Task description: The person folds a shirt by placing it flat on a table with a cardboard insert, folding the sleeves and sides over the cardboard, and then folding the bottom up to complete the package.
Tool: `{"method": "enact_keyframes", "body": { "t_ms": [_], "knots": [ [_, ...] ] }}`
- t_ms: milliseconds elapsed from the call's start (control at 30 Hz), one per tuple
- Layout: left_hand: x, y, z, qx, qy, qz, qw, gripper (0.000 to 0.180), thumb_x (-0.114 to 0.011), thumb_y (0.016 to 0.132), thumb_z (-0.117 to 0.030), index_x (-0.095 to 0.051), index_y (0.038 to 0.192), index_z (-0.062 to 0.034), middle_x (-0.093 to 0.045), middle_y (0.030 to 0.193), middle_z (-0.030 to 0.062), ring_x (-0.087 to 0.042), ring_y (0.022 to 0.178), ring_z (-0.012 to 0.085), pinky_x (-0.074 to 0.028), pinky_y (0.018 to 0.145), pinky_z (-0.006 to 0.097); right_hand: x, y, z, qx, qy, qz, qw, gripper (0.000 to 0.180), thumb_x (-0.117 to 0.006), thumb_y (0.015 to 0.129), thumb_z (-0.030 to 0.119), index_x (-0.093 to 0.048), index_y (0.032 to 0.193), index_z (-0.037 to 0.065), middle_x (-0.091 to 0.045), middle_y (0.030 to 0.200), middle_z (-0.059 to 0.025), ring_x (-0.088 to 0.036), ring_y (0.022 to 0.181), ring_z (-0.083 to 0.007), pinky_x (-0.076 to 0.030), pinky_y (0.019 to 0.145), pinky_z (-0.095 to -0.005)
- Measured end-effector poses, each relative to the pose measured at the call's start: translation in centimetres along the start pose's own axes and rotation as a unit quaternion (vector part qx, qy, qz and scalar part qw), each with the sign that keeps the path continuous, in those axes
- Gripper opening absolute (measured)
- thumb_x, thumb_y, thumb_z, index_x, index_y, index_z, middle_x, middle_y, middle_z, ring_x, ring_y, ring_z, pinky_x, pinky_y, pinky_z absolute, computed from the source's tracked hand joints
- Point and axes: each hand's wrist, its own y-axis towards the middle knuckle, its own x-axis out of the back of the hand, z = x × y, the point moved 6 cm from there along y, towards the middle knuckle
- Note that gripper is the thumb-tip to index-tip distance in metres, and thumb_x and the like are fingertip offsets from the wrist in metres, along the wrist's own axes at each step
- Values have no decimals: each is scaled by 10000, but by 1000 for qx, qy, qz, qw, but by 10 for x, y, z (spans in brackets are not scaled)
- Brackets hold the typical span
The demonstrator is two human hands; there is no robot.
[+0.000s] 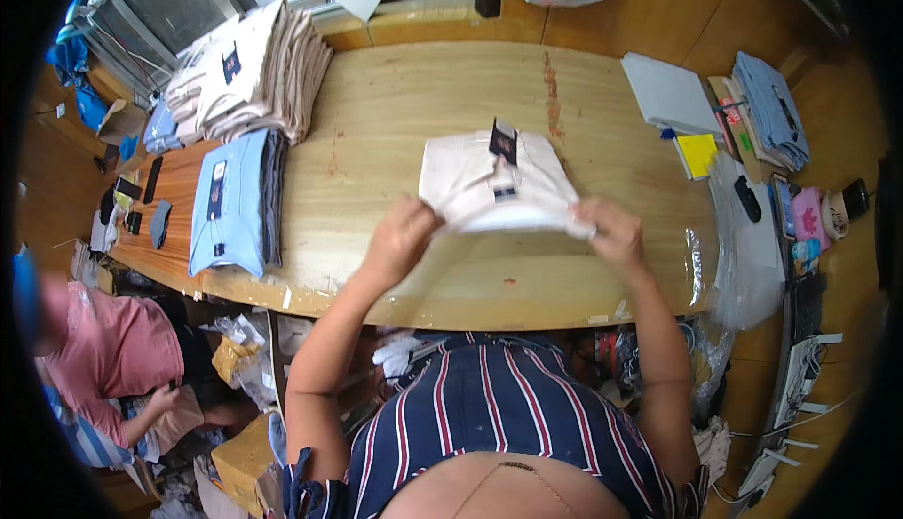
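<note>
On the wooden table I see a pale shirt stack at far left and, near the middle, a folded cream shirt. The left hand and right hand grip its near corners, seemingly squaring the fold; next calls for laying it flat, dark tag uppermost.
</note>
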Motion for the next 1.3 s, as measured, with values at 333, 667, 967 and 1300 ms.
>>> {"method": "enact_keyframes", "body": {
  "t_ms": [333,667,967,1300],
  "knots": [
    [-63,-101,-47,68,22,216,974,245,-487,676,-50,-501,919,-32,-400,1205,144,-361,1151,291,-297,938,416,-45,-26,18,6,-119,241,963,261,-475,713,37,-534,965,62,-507,994,-72,-460,985,-232,-351,849,-369],
    [-70,-106,-62,107,9,226,968,221,-481,687,-57,-506,902,-18,-416,1215,125,-369,1153,273,-287,948,427,-130,55,-76,-348,88,230,904,491,-732,569,192,-507,983,55,-538,850,-129,-538,821,-262,-429,711,-340],
    [-65,-111,-11,561,-123,-92,813,573,-648,689,-177,-357,1136,31,-543,903,205,-549,776,325,-448,669,372,-84,-25,-126,-325,51,150,932,412,-603,747,270,-498,1004,-35,-596,834,-164,-585,732,-269,-452,660,-330],
    [-83,-118,8,577,-283,77,763,610,-661,656,-355,-481,1031,92,-558,941,256,-563,866,305,-431,759,331,-109,-81,-45,-566,606,97,550,447,-506,794,95,-350,1188,-46,-483,1108,-153,-500,980,-226,-391,856,-317]
  ]
}}
